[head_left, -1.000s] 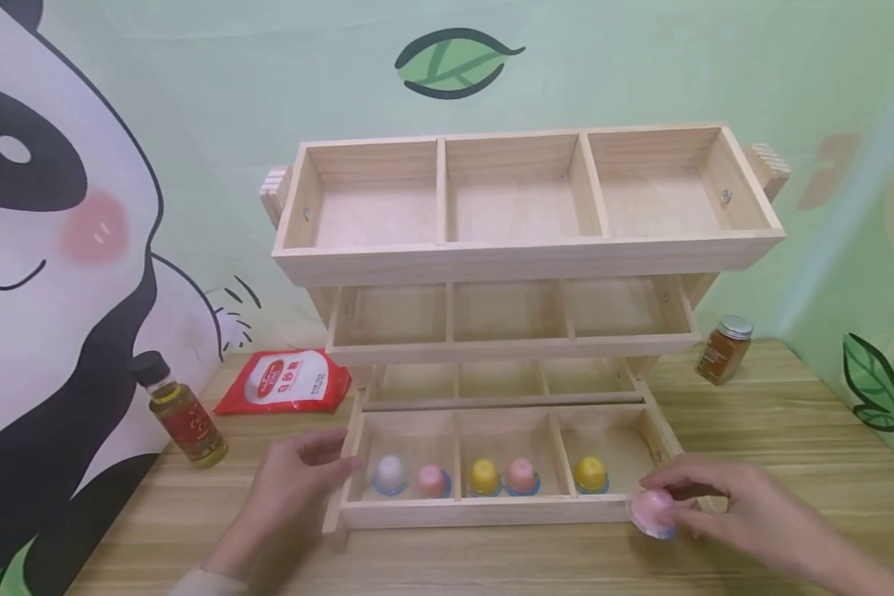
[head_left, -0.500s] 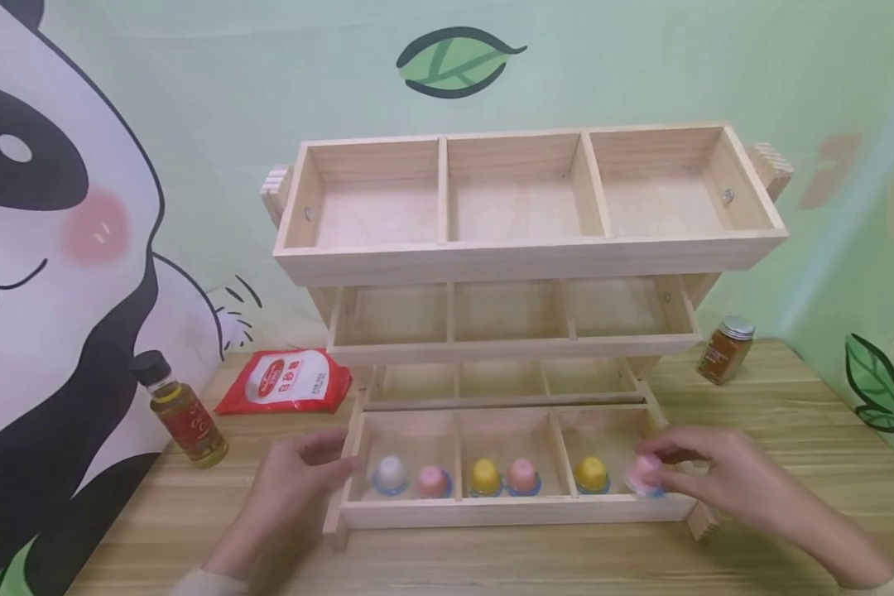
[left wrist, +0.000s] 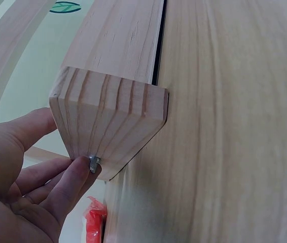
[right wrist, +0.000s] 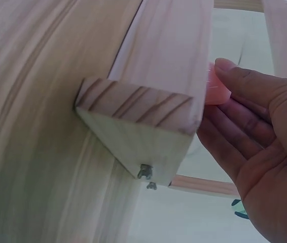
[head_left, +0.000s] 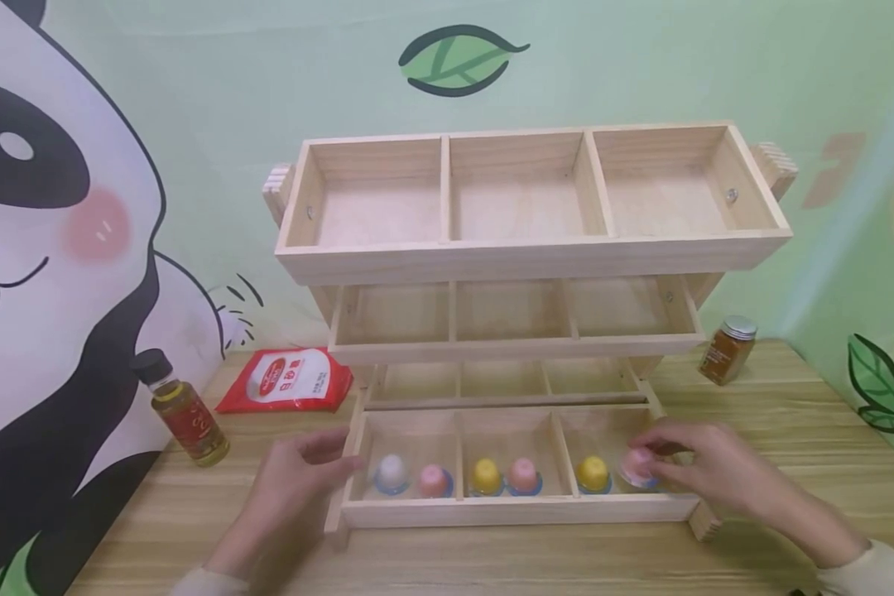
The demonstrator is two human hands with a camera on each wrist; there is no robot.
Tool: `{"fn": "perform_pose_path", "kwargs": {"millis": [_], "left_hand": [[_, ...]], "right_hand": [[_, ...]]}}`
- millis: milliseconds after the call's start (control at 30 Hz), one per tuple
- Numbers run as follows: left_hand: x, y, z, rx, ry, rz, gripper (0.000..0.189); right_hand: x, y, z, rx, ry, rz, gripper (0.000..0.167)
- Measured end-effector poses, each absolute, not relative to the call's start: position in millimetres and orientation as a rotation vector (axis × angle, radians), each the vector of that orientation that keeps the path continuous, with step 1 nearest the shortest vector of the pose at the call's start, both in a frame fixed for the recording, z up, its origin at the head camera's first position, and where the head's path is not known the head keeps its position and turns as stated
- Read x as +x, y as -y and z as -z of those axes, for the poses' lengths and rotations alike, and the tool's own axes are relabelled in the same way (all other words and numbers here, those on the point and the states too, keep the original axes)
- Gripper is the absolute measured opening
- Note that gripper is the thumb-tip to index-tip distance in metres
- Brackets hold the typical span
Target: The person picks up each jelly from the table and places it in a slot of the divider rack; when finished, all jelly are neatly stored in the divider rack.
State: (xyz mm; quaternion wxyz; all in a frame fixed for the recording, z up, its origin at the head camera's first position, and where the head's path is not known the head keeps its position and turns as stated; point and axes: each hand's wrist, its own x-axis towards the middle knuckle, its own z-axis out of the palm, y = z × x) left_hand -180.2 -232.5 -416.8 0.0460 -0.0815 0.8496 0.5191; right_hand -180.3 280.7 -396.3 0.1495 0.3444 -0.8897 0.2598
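My right hand (head_left: 708, 459) pinches a pink jelly cup (head_left: 638, 466) between thumb and fingers, inside the right compartment of the lowest wooden tray (head_left: 521, 515). A yellow jelly cup (head_left: 593, 473) sits just left of it. My left hand (head_left: 290, 476) touches the tray's left end with relaxed fingers; in the left wrist view its fingertips lie by a metal wing nut (left wrist: 94, 163). The middle compartment contains a yellow cup (head_left: 487, 476) and a pink cup (head_left: 524, 475). In the left one are a white cup (head_left: 391, 473) and another pink cup (head_left: 434, 479).
Wooden trays rise in tiers behind, the top tray (head_left: 536, 258) being the largest. On the left are an oil bottle (head_left: 188, 414) and a red-and-white packet (head_left: 286, 379). A small brown jar (head_left: 728, 351) stands at the right. A panda-printed cloth (head_left: 603, 66) hangs behind.
My right hand has carried the pink jelly cup from outside the tray's front right corner over its edge and leftward into the right compartment. My left hand stays at the tray's left end.
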Motion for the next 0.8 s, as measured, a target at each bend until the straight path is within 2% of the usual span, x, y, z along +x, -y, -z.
{"fn": "perform_pose_path", "kwargs": {"millis": [800], "left_hand": [[-179.7, 232.6, 417.4, -0.255, -2.574, -1.601, 0.064]], "right_hand": [[-187.2, -277.6, 403.4, 0.961, 2.727, -0.83, 0.019]]}}
